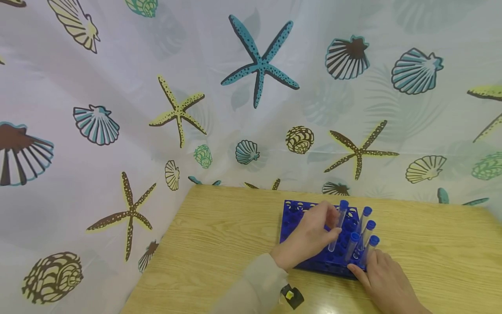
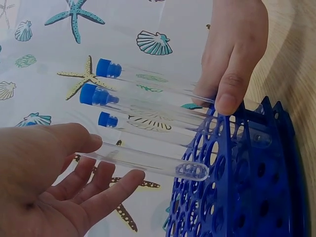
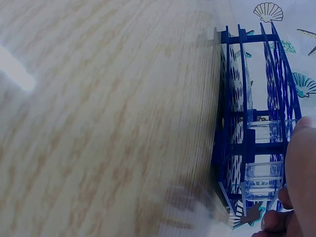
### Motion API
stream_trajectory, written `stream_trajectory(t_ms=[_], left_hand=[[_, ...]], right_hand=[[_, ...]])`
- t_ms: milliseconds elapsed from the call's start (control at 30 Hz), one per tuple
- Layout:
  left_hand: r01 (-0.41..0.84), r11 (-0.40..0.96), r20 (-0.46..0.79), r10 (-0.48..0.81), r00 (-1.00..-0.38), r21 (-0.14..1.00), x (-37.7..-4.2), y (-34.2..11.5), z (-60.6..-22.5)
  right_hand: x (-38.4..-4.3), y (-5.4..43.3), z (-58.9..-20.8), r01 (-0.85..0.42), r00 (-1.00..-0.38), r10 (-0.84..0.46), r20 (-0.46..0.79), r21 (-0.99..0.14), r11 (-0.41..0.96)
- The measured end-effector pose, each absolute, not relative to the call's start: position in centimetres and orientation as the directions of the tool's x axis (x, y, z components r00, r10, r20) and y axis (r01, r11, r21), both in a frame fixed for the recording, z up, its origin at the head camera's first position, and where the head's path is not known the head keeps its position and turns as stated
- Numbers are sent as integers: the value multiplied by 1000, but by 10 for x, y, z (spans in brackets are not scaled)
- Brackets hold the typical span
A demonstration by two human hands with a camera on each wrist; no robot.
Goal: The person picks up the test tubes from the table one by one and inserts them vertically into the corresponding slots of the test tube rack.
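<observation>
My left hand (image 1: 310, 235) pinches a clear test tube (image 1: 341, 216) with a blue cap between thumb and fingers. The tube slants over a blue test tube rack (image 1: 289, 224), and in the left wrist view its rounded bottom is close to the holed top. Whether that end touches the rack I cannot tell. At the rack's near right corner, my right hand (image 1: 388, 279) grips the edge, thumb on the front side. Several blue-capped test tubes (image 1: 365, 238) stand in the holes beside it. In the right wrist view, tube bottoms (image 3: 264, 180) show between the rack's tiers.
The rack stands on a light wood-grain table (image 1: 219, 226). Behind and to the left hangs a white curtain (image 1: 129, 87) printed with starfish and shells. A small black piece with a yellow spot (image 1: 290, 295) is by the left sleeve.
</observation>
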State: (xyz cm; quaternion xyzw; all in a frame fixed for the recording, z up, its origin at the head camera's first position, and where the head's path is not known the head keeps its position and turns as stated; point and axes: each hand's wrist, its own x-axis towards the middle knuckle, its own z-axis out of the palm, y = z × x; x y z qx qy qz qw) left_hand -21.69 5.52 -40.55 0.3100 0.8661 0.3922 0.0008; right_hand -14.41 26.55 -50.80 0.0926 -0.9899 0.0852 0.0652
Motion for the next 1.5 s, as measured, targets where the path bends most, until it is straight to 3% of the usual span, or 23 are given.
stream_trajectory(t_ms=[433,800,1500], left_hand=[[548,447,298,515,-804,708,-218,70,-413],[487,545,187,514,-837,683,-211,77,-421],[512,577,209,510,-834,637,-213,81,-445]], right_hand=[[-143,264,-508,-197,-972,-173,159,-148,969],[-143,264,-507,-199,-970,-176,166,-135,971],[-141,263,-507,-203,-960,-186,209,-67,977]])
